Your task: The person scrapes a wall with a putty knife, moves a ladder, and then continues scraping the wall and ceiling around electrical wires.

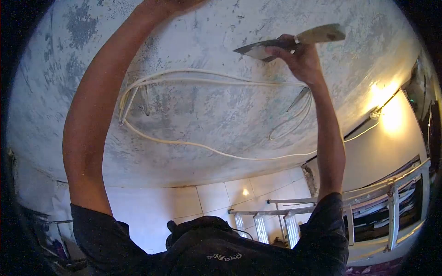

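Note:
My right hand (301, 62) grips a putty knife (322, 34) around its blade end, with the fingers and thumb on the metal. The wooden handle points out to the right. Its wide blade points left, close against the patchy white and grey plastered surface (202, 115); whether the edge touches cannot be made out. At the top edge of the view, my left hand (182, 4) is mostly cut off, raised near the same surface. Its fingers are out of sight.
Loops of white cable (193, 80) hang from the plastered surface between my arms. A metal ladder (290, 227) stands at lower right. A lit bulb (375, 113) glows at the right, near shelves (391, 216) of stacked items. White tiles (212, 195) show below.

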Available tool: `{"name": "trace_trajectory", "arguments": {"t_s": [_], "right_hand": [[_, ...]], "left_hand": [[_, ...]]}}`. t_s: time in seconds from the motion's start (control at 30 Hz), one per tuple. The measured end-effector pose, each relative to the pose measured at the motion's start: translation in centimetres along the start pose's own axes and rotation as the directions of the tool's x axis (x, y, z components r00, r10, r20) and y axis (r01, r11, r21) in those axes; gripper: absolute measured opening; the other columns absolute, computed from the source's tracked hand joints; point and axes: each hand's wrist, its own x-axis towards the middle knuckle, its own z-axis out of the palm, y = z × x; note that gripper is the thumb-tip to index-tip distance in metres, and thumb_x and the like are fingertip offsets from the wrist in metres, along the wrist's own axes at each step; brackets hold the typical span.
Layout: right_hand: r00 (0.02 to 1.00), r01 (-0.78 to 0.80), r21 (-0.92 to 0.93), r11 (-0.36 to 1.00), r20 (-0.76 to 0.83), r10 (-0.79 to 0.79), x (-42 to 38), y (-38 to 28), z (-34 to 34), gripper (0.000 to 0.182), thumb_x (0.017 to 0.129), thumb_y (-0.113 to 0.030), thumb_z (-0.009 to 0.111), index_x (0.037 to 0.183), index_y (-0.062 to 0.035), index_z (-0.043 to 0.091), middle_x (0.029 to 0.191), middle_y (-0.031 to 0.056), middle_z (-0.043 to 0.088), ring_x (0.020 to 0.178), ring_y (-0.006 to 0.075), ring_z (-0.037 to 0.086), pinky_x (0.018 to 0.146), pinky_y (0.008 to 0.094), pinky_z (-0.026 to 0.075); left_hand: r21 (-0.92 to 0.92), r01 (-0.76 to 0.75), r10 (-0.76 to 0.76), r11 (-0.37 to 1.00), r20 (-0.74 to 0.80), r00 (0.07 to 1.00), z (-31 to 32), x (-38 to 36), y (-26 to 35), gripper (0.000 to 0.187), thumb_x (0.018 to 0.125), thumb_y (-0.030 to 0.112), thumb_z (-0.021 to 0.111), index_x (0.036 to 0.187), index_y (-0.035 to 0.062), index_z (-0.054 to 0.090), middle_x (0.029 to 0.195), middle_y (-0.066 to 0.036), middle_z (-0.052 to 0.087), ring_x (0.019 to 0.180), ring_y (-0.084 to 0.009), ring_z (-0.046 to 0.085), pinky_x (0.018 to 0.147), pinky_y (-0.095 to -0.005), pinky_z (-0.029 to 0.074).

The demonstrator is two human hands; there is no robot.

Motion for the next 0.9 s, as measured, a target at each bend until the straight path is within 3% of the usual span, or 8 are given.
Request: {"name": "trace_trajectory", "arguments": {"t_s": [0.27, 0.33, 0.4, 0.47, 0.6, 0.77, 0.8, 0.9], "right_hand": [[1.000, 0.023, -0.080, 0.997, 0.003, -0.023, -0.8, 0.2, -0.8, 0.017, 0.078, -0.008, 0.075, 0.085, 0.0039, 0.065, 0.082, 0.0094, 0.069, 0.075, 0.0146, 0.064, 0.071, 0.0277, 0.050], [0.995, -0.078, 0.016, 0.997, 0.056, 0.077, 0.4, -0.3, -1.3, 0.031, 0.078, -0.034, 0.072, 0.085, -0.0039, 0.069, 0.075, 0.0122, 0.069, 0.071, 0.0248, 0.066, 0.065, 0.0370, 0.049], [0.983, -0.096, 0.080, 0.992, 0.164, 0.082, -0.5, 1.3, 1.4, 0.032, 0.077, -0.032, 0.074, 0.085, -0.0014, 0.068, 0.078, 0.0148, 0.068, 0.071, 0.0272, 0.067, 0.063, 0.0381, 0.050], [0.980, 0.199, -0.191, 0.961, 0.026, -0.197, -2.5, -0.8, 4.0, 0.034, 0.075, -0.030, 0.076, 0.089, -0.0001, 0.065, 0.084, 0.0170, 0.068, 0.076, 0.0293, 0.066, 0.066, 0.0387, 0.050], [0.979, -0.166, 0.325, 0.931, 0.169, 0.116, -1.3, -2.0, 1.8, 0.031, 0.075, -0.023, 0.076, 0.089, 0.0007, 0.063, 0.083, 0.0166, 0.066, 0.082, 0.0313, 0.063, 0.069, 0.0393, 0.048], [0.984, -0.092, 0.000, 0.996, 0.151, 0.091, -3.1, 1.2, 5.8, 0.025, 0.077, -0.010, 0.075, 0.095, 0.0018, 0.062, 0.088, 0.0102, 0.068, 0.074, 0.0188, 0.064, 0.066, 0.0316, 0.050], [0.992, 0.125, -0.185, 0.975, 0.046, -0.119, -4.3, -0.4, 6.5, 0.026, 0.076, -0.011, 0.076, 0.094, 0.0020, 0.062, 0.085, 0.0114, 0.067, 0.072, 0.0194, 0.062, 0.066, 0.0325, 0.050], [0.999, 0.041, -0.103, 0.994, -0.002, -0.042, -4.3, -1.2, 6.3, 0.024, 0.076, -0.011, 0.077, 0.090, 0.0032, 0.064, 0.085, 0.0127, 0.068, 0.073, 0.0197, 0.064, 0.068, 0.0325, 0.051]], "left_hand": [[0.037, -0.011, 0.012, 0.999, -0.004, 1.000, 0.1, 0.0, 0.0, 0.055, 0.076, 0.018, 0.062, 0.127, 0.0025, 0.050, 0.135, -0.015, 0.047, 0.131, -0.0309, 0.037, 0.109, -0.0451, 0.029], [0.028, -0.008, 0.008, 1.000, -0.009, 1.000, 0.0, 0.1, -0.1, 0.055, 0.076, 0.018, 0.061, 0.128, 0.0028, 0.049, 0.136, -0.015, 0.046, 0.131, -0.0310, 0.037, 0.109, -0.0453, 0.029], [0.024, -0.002, 0.002, 1.000, -0.005, 1.000, -0.1, -0.1, -0.1, 0.055, 0.077, 0.018, 0.061, 0.128, 0.0030, 0.049, 0.136, -0.014, 0.046, 0.131, -0.0311, 0.037, 0.109, -0.0454, 0.029], [0.002, 0.006, -0.006, 1.000, 0.006, 1.000, 0.1, -0.1, -0.3, 0.056, 0.078, 0.019, 0.060, 0.130, 0.0035, 0.048, 0.137, -0.014, 0.045, 0.132, -0.0317, 0.036, 0.109, -0.0457, 0.028], [-0.033, -0.036, 0.037, 0.999, 0.018, 0.999, -0.3, -0.2, -0.6, 0.057, 0.078, 0.020, 0.059, 0.131, 0.0028, 0.046, 0.138, -0.015, 0.044, 0.132, -0.0323, 0.035, 0.110, -0.0455, 0.027], [0.017, -0.018, 0.018, 1.000, 0.024, 1.000, -0.1, -0.1, -0.1, 0.057, 0.078, 0.019, 0.059, 0.131, 0.0020, 0.046, 0.137, -0.015, 0.045, 0.132, -0.0317, 0.036, 0.110, -0.0454, 0.027], [0.027, -0.020, 0.020, 0.999, 0.011, 1.000, 0.0, -0.2, -0.2, 0.056, 0.078, 0.019, 0.059, 0.130, 0.0019, 0.046, 0.137, -0.016, 0.045, 0.132, -0.0316, 0.036, 0.110, -0.0454, 0.027], [0.031, -0.044, 0.044, 0.999, -0.001, 0.999, -0.2, -0.3, -0.2, 0.055, 0.078, 0.019, 0.058, 0.130, 0.0016, 0.047, 0.136, -0.016, 0.046, 0.131, -0.0317, 0.036, 0.109, -0.0456, 0.028]]}}
